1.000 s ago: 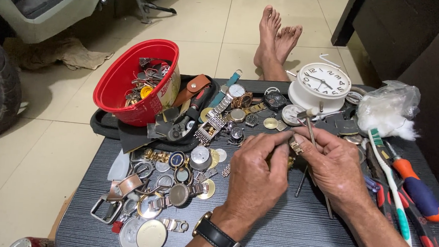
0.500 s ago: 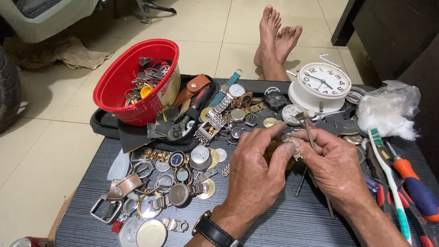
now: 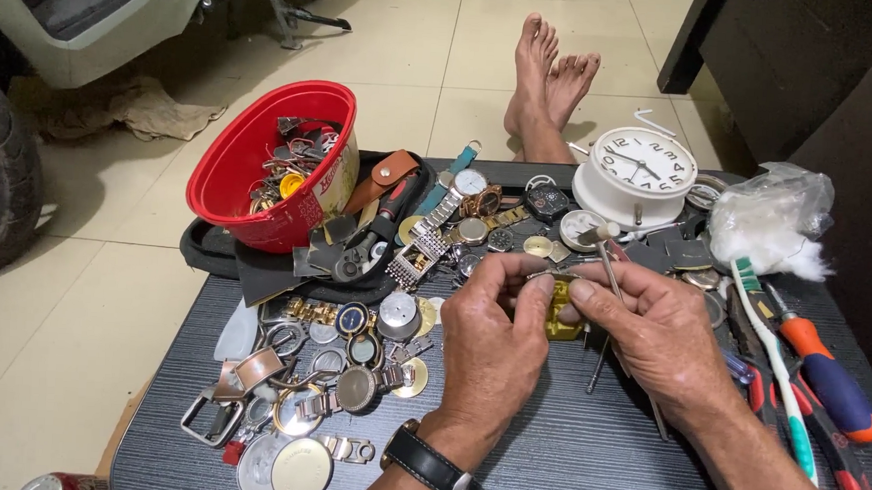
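Observation:
My left hand (image 3: 491, 342) and my right hand (image 3: 655, 331) meet over the middle of the dark striped table (image 3: 564, 461). Between their fingertips they pinch a small yellowish metal watch part (image 3: 560, 306). A thin metal tool (image 3: 609, 269) with a pale tip runs up through my right hand's fingers. A black-strapped wristwatch (image 3: 429, 463) sits on my left wrist. Just beyond the hands lie several watches and dials (image 3: 477, 212).
A red bowl (image 3: 261, 161) of metal parts stands at the back left on a black pouch. A white alarm clock (image 3: 639, 171), a wad of cotton (image 3: 770, 223), a toothbrush (image 3: 777, 382) and screwdrivers (image 3: 832, 380) lie right. Watch cases and buckles (image 3: 319, 398) are spread left. Bare feet (image 3: 549, 82) rest beyond.
Both hands have shifted slightly while turning the small part between their fingertips; the thin tool stays in my right hand. Nothing else on the table has moved.

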